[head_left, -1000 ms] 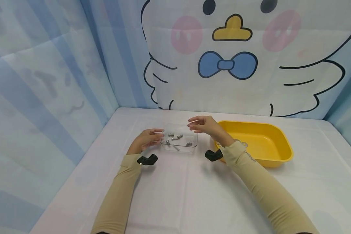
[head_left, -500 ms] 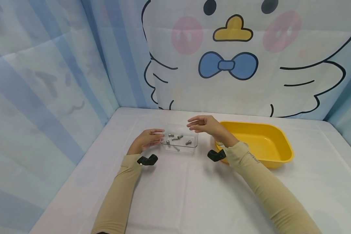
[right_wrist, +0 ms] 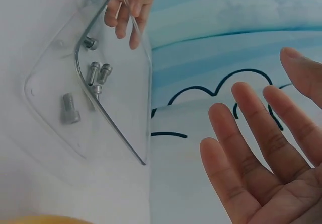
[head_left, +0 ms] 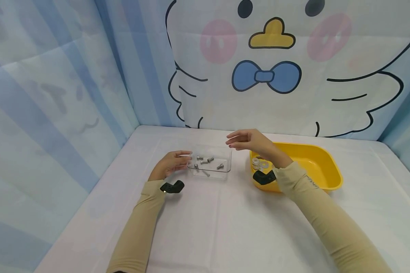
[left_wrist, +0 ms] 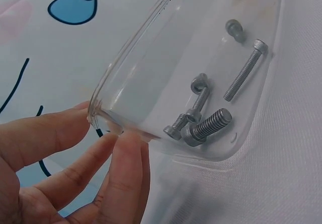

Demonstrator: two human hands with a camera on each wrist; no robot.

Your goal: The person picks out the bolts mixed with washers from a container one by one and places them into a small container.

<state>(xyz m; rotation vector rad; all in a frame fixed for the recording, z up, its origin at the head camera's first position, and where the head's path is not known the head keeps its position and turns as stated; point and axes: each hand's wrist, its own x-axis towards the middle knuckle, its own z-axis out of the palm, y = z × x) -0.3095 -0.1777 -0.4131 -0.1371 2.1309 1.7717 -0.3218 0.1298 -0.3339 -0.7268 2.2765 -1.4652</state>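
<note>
A clear plastic tray (head_left: pixel 213 175) lies on the white table with several metal screws (head_left: pixel 205 161) in it. My left hand (head_left: pixel 186 159) pinches the tray's left rim, thumb and fingers on the edge. The left wrist view shows those fingers (left_wrist: pixel 108 133) on the tray's wall (left_wrist: pixel 166 73), with the screws (left_wrist: pixel 201 118) piled near its corner. My right hand (head_left: pixel 234 141) hovers open above the gap between the tray and the yellow bin (head_left: pixel 304 145), touching nothing. In the right wrist view its straight fingers (right_wrist: pixel 251 133) are spread beside the tray (right_wrist: pixel 121 98).
Inside the yellow bin's left corner lie a few metal washers (head_left: pixel 259 163). Fabric walls with a cartoon bird print close the table at the back and left. White tabletop (head_left: pixel 218 223) stretches toward me between my sleeves.
My right hand has lifted off the tray's right side and moved right and a little up, toward the yellow bin. The left hand and the tray have stayed put.
</note>
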